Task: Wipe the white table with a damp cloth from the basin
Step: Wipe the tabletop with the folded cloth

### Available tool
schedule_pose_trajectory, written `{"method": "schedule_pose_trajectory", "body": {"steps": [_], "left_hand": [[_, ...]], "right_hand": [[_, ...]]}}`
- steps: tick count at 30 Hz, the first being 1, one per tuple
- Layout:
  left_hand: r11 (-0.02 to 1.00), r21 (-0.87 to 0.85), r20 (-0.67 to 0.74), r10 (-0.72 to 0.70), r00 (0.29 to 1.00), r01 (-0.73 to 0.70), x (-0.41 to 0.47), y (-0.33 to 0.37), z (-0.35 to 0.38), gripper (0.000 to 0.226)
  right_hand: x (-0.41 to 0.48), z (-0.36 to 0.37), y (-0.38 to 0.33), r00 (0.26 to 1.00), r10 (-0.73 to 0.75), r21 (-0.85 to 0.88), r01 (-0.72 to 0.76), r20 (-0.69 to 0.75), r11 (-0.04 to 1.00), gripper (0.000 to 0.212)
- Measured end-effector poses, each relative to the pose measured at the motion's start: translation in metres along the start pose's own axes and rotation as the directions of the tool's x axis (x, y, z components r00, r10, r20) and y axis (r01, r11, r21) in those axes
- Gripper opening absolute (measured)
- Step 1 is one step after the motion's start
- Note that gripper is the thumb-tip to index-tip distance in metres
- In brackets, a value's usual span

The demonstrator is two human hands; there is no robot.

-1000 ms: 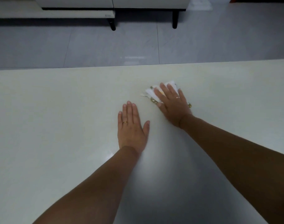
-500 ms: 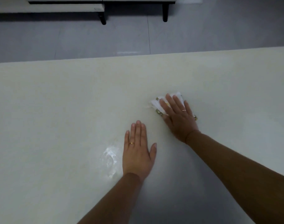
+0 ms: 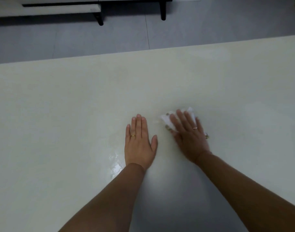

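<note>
Two bare forearms come in from the 6 o'clock edge of the view and reach out over the white table [image 3: 59,114]. A wet, shiny patch [image 3: 115,163] lies on the tabletop just beside the left wrist, on its 9 o'clock side. The left hand [image 3: 139,143] rests palm down on the table, its four fingers straight and close together and the thumb set out toward 3 o'clock; it holds nothing. A gold ring [image 3: 132,135] sits on one of its fingers. At 3 o'clock from it, near but apart, the right hand [image 3: 189,136] lies flat with its fingers straight and a little spread, pressing down on the cloth [image 3: 167,120]; this hand is blurred. It also wears a ring [image 3: 195,128]. The cloth is white with small darker marks at its edge, and it shows past the fingertips toward 11 o'clock and as a small corner beside the wrist at 4 o'clock. Beyond the table's far edge lies a grey tiled floor [image 3: 76,39]. At 12 o'clock stands pale furniture [image 3: 59,7] on black legs [image 3: 163,12].
</note>
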State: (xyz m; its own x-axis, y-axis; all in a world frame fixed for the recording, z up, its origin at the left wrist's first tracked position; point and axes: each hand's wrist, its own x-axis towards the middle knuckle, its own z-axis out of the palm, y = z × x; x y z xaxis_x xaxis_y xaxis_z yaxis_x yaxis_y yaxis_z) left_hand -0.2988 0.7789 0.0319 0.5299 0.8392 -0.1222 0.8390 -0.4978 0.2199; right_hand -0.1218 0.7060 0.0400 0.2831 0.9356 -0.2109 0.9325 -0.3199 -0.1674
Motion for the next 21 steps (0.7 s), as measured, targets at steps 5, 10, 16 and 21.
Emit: {"method": "schedule_pose_trajectory", "body": {"steps": [5,10,16,21], "left_hand": [[0.999,-0.031,0.011,0.013,1.000,-0.013,-0.002,0.000,-0.004,0.069],[0.996,-0.093,-0.018,0.015,1.000,-0.017,-0.060,0.010,-0.008,0.065],[0.995,-0.059,0.055,0.079,0.995,-0.076,-0.115,0.009,0.005,0.065],[0.997,-0.014,0.045,0.072,0.996,-0.072,-0.114,0.010,0.009,0.068]], "right_hand": [[-0.013,0.002,-0.027,0.905,0.422,0.130,-0.414,-0.042,0.901,0.061],[-0.059,0.018,-0.068,0.999,0.048,0.029,-0.048,-0.011,0.998,0.060],[-0.073,0.010,-0.005,0.985,0.175,0.075,-0.175,0.008,0.982,0.061],[-0.087,0.017,-0.042,0.926,0.378,0.113,-0.374,-0.015,0.921,0.064]]}}
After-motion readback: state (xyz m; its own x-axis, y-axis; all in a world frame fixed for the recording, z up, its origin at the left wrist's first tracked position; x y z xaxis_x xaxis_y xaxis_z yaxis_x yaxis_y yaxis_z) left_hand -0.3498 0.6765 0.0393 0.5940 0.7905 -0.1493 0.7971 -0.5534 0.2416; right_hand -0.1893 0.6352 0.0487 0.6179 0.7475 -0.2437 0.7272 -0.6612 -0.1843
